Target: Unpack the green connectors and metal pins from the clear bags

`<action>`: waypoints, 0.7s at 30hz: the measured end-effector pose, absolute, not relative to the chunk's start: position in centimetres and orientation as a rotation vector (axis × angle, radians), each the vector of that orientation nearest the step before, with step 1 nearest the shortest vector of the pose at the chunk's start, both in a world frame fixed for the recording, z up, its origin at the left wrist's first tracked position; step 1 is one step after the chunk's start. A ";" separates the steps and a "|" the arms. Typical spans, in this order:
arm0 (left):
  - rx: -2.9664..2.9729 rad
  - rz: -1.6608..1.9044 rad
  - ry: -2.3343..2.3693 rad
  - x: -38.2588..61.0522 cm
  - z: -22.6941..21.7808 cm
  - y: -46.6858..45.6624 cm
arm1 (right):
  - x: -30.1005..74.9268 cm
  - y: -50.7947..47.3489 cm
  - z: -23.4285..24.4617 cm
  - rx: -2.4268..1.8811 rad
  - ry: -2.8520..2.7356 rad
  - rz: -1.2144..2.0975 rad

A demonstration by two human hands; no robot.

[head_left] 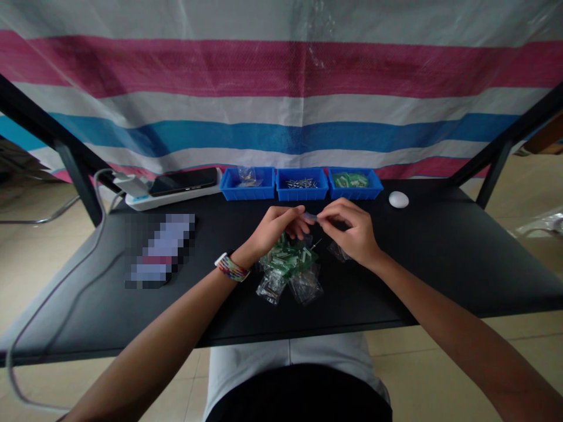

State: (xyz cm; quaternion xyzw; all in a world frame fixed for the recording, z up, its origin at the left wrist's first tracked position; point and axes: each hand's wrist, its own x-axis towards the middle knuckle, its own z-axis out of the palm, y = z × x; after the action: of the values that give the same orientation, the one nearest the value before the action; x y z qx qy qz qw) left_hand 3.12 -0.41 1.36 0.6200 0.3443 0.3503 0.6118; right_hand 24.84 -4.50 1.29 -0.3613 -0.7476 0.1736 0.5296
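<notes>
Over the middle of the black table, my left hand (281,224) and my right hand (352,228) meet with closed fingertips on a small clear plastic bag (310,217). The bag is stretched between them, and its contents are too small to make out. Just below my left hand lies a pile of green plastic pieces (288,258), probably wall plugs, mixed with small clear packets (305,286). Another clear packet (338,252) lies partly under my right hand. A thin metal screw or nail (315,243) sticks out from the pile.
Three blue bins stand in a row behind: a left bin (248,193) with a clear packet, a middle bin (302,194) with metal screws, a right bin (355,193) with green pieces. A white mouse-like object (398,200), a power strip (176,196) and a blurred phone (162,249) flank them.
</notes>
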 end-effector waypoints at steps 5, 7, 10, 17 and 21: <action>1.343 0.882 0.739 3.1 1.2 -0.1 | 24.8 -4.5 1.5 -0.827 -1.892 0.237; 1.300 0.943 0.802 2.9 1.3 0.2 | 24.9 -4.3 2.0 -0.814 -1.936 0.208; 1.169 1.142 0.919 2.1 1.6 1.1 | 25.8 -4.3 3.2 -0.816 -1.987 0.210; 0.815 1.549 1.067 -1.3 2.2 3.8 | 33.0 -14.2 4.4 -0.965 -1.862 1.003; 0.805 1.504 1.218 -2.1 2.3 4.0 | 35.8 -22.9 3.6 -1.287 -2.125 1.385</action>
State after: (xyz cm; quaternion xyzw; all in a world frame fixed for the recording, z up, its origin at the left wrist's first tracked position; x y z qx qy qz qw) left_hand -2.13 4.04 2.29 0.3329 0.5034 0.6216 0.4994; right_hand 35.85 -22.86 3.62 -0.4474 -0.7389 0.4816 0.1481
